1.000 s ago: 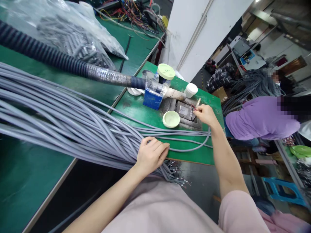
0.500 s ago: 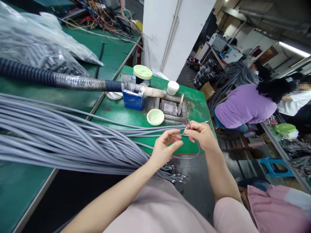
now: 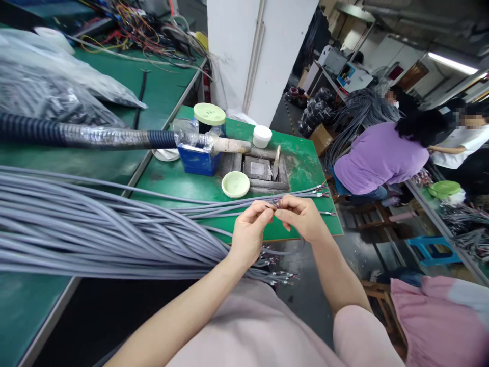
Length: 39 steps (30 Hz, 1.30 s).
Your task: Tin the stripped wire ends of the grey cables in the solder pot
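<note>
Near the front edge of the green table, my left hand pinches the thin wire ends of a grey cable. My right hand is closed on the same cable's end, its fingertips almost touching those of my left. The held cable curves down below my right hand. Behind my hands, several grey cables with stripped ends lie across the table. A thick bundle of grey cables stretches in from the left.
A pale green bowl, a white tub, a blue box and a metal plate with a blade stand beyond the cables. A ribbed hose crosses the left. A person in purple sits at right.
My left hand has closed on the wire ends, and my right hand has moved left to meet it. The stripped ends on the table now show more fully. The view has shifted slightly.
</note>
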### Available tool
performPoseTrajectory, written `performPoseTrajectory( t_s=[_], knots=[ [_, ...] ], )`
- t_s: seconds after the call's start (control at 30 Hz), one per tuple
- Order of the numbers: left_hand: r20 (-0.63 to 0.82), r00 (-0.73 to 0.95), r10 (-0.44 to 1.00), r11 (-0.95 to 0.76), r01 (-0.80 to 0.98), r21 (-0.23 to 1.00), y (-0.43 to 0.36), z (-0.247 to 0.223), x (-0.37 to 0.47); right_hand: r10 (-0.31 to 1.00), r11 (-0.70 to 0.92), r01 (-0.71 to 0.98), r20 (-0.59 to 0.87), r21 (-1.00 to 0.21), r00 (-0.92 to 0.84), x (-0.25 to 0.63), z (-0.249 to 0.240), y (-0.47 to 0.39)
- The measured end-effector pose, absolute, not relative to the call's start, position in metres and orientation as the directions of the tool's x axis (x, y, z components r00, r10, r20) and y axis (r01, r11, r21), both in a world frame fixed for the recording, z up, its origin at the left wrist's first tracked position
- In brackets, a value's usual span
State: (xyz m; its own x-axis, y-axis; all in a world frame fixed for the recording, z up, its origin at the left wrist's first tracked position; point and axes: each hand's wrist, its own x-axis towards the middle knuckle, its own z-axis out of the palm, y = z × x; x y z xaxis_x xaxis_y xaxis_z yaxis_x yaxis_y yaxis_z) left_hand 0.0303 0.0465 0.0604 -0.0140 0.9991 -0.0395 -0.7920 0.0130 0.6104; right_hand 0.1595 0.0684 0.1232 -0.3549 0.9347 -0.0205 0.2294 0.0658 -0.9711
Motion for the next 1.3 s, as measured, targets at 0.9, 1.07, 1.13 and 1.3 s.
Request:
performPoseTrajectory(
  t_s=[0.9,1.07,1.13,1.3],
  knots=[
    [-0.148,0.466,0.872,0.418,-0.556,0.718,0.017,0.047,0.023,0.992,0.071,0.397,0.025,-0.915,-0.121,0.201,0.099,0.017],
    [-0.1,0.483,0.87,0.369,-0.503,0.782,0.012,0.045,0.023,0.954,-0.015,0.374,-0.126,-0.927,-0.273,0.188,0.112,0.034],
    [-0.083,0.497,0.864,0.355,-0.484,0.8,0.011,0.044,0.022,0.934,-0.039,0.358,-0.161,-0.933,-0.318,0.179,0.113,0.038],
    [-0.067,0.528,0.846,0.361,-0.476,0.802,0.01,0.043,0.016,0.948,-0.022,0.316,-0.12,-0.948,-0.294,0.165,0.109,0.049]
  ],
)
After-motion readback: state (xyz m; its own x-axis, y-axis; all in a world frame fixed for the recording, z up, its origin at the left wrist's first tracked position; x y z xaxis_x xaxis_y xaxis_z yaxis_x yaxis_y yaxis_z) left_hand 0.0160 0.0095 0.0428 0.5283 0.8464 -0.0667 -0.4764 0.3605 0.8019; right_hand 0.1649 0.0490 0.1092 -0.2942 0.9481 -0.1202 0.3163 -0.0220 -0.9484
